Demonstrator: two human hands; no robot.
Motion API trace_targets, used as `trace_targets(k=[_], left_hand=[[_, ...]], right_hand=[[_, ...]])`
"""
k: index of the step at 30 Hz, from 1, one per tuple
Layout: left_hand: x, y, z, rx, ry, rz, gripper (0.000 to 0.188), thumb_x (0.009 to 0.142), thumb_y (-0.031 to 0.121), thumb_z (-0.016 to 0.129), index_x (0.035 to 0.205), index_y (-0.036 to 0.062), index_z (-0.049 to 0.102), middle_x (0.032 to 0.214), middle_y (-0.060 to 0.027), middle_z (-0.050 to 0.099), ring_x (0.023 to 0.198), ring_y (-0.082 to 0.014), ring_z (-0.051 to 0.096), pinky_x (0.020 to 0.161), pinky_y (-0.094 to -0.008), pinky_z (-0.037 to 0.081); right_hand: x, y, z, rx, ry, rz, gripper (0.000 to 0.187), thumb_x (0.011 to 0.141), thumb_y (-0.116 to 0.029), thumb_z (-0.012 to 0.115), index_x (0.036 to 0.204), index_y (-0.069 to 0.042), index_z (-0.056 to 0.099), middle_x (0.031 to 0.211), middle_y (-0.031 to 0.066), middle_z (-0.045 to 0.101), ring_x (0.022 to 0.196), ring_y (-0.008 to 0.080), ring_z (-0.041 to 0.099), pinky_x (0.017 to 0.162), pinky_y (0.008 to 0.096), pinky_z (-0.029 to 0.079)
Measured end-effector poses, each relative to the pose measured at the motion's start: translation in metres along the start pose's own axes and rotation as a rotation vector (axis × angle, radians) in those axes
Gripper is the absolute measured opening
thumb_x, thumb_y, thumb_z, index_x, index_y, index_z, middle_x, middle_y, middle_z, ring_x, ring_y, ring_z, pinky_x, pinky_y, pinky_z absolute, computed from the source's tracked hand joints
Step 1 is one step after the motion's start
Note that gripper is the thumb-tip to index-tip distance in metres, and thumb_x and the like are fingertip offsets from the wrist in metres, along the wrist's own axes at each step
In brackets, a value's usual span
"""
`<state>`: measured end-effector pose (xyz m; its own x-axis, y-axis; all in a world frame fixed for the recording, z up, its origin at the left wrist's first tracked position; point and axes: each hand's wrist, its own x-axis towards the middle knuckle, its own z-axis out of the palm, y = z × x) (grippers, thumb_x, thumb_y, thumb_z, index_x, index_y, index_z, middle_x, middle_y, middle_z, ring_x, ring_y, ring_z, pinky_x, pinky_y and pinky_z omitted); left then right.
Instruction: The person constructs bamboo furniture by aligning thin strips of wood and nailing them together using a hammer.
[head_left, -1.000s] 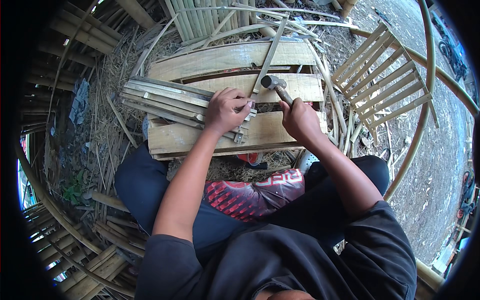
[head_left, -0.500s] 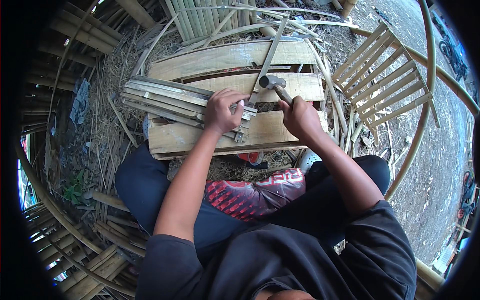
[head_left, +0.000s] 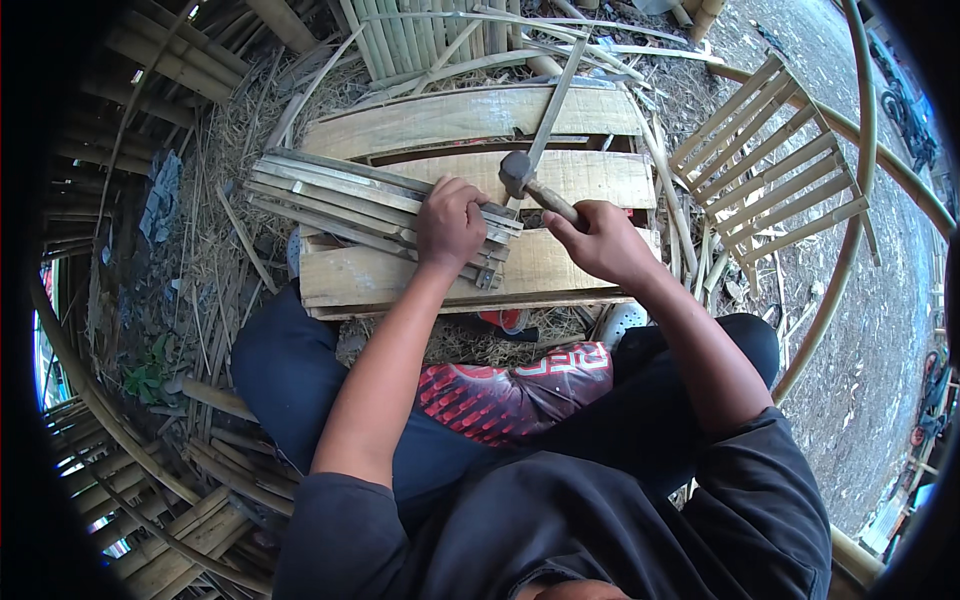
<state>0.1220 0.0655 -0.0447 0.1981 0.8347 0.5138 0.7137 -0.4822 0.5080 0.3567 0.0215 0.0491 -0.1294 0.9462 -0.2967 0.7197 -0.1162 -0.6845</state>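
Narrow grey-tan bamboo slats (head_left: 345,200) overhang the left edge of the low pale-plank table (head_left: 380,275), the left hand (head_left: 450,224) clamped near their inner ends—apparently steadying them—while the right hand (head_left: 608,243) grips a wooden-handled, grey-headed hammer (head_left: 546,198).

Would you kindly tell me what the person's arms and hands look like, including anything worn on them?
The left hand and right hand are bare, without gloves. The forearms are uncovered too, with no watch or band visible. Above them are loose, short, dark sleeves, seemingly black and plain.
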Motion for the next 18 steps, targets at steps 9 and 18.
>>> trace_targets(k=[9, 18], left_hand=[[0.002, -0.001, 0.002, -0.031, 0.019, -0.068, 0.008, 0.077, 0.000, 0.056, 0.069, 0.0019, 0.056, 0.077, -0.0148, 0.057, 0.086, -0.0365, 0.060, 0.080, -0.0488, 0.052], [-0.001, -0.003, 0.002, -0.043, 0.067, -0.051, 0.006, 0.076, -0.002, 0.055, 0.070, 0.0003, 0.054, 0.077, -0.0176, 0.058, 0.084, -0.0389, 0.060, 0.077, -0.0491, 0.052]], right_hand=[[-0.003, -0.024, 0.002, -0.050, -0.049, -0.176, 0.061, 0.104, -0.050, 0.061, 0.080, 0.006, 0.063, 0.061, 0.0221, 0.055, 0.055, 0.0295, 0.051, 0.059, 0.0476, 0.044], [-0.010, -0.044, -0.005, -0.114, -0.055, -0.153, 0.062, 0.103, -0.049, 0.061, 0.077, 0.008, 0.063, 0.063, 0.0260, 0.057, 0.058, 0.0405, 0.056, 0.062, 0.0502, 0.047]])
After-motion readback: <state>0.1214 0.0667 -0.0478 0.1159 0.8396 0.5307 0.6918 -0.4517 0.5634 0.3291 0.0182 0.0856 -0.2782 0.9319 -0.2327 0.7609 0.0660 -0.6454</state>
